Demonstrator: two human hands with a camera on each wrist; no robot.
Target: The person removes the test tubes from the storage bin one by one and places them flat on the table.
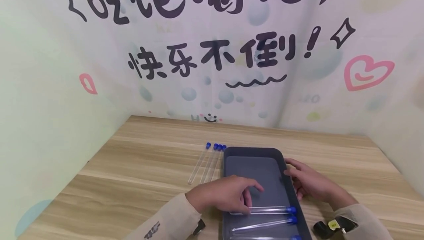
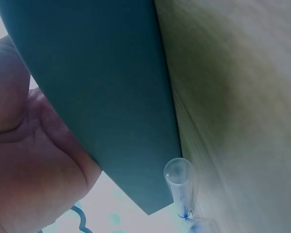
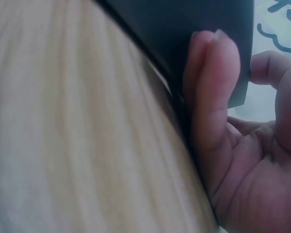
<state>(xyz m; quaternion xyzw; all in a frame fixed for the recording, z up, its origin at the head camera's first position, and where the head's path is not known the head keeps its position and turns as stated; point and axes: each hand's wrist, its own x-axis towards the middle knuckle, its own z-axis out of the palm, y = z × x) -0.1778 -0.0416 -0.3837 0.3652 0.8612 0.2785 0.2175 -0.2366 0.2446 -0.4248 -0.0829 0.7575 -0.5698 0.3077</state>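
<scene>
A dark grey tray (image 1: 255, 170) lies lengthwise on the table. My left hand (image 1: 228, 196) reaches over its left rim, thumb and a curled finger pinching a clear blue-capped test tube (image 1: 269, 210) that lies crosswise, its index finger pointing out to the right. Nearer the front, a second test tube (image 1: 261, 226) and a third test tube (image 1: 265, 237) lie in the tray, caps to the right. My right hand (image 1: 313, 183) holds the tray's right side, thumb at the rim; in the right wrist view its fingers (image 3: 216, 73) lie against the outer wall.
Several blue-capped test tubes (image 1: 200, 162) lie side by side on the wooden table (image 1: 149, 159), left of the tray, caps toward the back. A printed cloth (image 1: 198, 96) hangs behind the table. A black wrist device (image 1: 334, 227) sits by the right sleeve.
</scene>
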